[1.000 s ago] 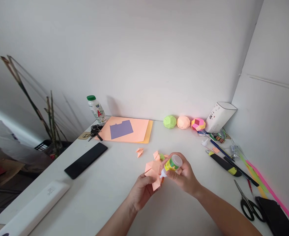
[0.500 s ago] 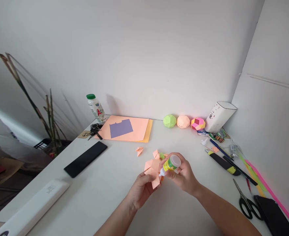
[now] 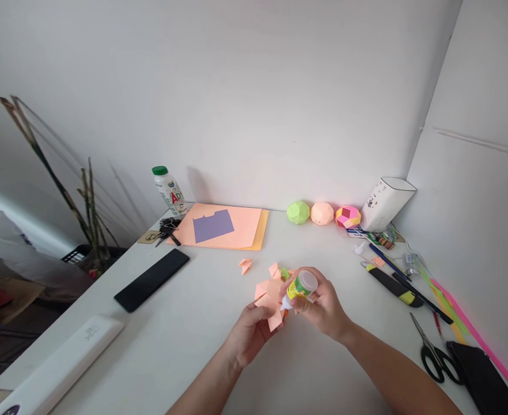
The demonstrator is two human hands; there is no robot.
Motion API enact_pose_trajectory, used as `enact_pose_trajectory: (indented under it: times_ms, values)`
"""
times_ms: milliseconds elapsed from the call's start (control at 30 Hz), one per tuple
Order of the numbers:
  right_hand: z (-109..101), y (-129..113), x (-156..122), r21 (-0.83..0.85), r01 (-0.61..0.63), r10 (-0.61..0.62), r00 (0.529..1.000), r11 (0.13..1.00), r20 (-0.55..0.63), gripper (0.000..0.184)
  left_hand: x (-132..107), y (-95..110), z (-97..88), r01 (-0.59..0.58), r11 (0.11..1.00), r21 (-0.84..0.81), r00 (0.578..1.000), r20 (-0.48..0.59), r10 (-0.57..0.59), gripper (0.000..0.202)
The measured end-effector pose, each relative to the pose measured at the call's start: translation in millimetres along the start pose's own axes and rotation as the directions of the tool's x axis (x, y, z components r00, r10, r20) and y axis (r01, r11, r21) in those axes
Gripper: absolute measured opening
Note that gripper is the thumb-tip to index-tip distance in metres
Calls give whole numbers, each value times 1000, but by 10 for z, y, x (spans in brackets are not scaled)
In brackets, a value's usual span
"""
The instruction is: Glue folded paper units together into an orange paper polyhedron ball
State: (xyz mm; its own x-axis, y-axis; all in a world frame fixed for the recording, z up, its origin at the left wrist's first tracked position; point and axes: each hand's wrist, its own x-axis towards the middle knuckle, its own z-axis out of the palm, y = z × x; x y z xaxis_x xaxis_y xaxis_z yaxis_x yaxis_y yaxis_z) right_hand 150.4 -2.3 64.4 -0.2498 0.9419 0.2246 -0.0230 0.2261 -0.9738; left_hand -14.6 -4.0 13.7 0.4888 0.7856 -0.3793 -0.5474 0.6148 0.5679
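Note:
In my left hand (image 3: 251, 334) is a folded peach paper piece (image 3: 270, 294), pinched between thumb and fingers. My right hand (image 3: 325, 305) is closed around a small glue bottle (image 3: 299, 288) with a yellow-green label. The bottle is tipped nozzle-down, its tip at the right edge of the peach paper. I cannot tell whether glue is coming out. Behind the hands, more small peach folded pieces (image 3: 275, 270) and a green paper bit (image 3: 284, 273) show in part; the hands hide the rest. Another small peach folded piece (image 3: 246, 266) lies apart on the table.
Peach and orange paper sheets (image 3: 247, 225) carry a purple scrap (image 3: 213, 225) at the back. Three faceted paper balls (image 3: 322, 213) sit by the wall. A cutter (image 3: 392, 284), scissors (image 3: 435, 353) and phone (image 3: 481, 374) lie right; a black slab (image 3: 152, 280) and white device (image 3: 68, 366) left.
Both hands keep almost the same pose, with the glue bottle still tipped against the peach paper. The view has shifted very slightly; nothing was picked up or released.

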Motion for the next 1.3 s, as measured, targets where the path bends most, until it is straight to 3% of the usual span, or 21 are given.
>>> enact_pose_trajectory:
  times_ms: [667, 900, 1300]
  values:
    - [-19, 1, 7, 75, -43, 41, 999, 996, 35, 30, -13, -1, 38, -3, 999, -32, 999, -35, 2, 21]
    - [-22, 50, 25, 93, -24, 25, 1000, 995, -10, 31, -11, -2, 30, 3, 1000, -11, 1000, -9, -3, 21]
    - [-13, -1, 13, 86, -52, 51, 998, 995, 23, 31, -11, -12, 13, -5, 1000, -15, 1000, 0, 5, 19]
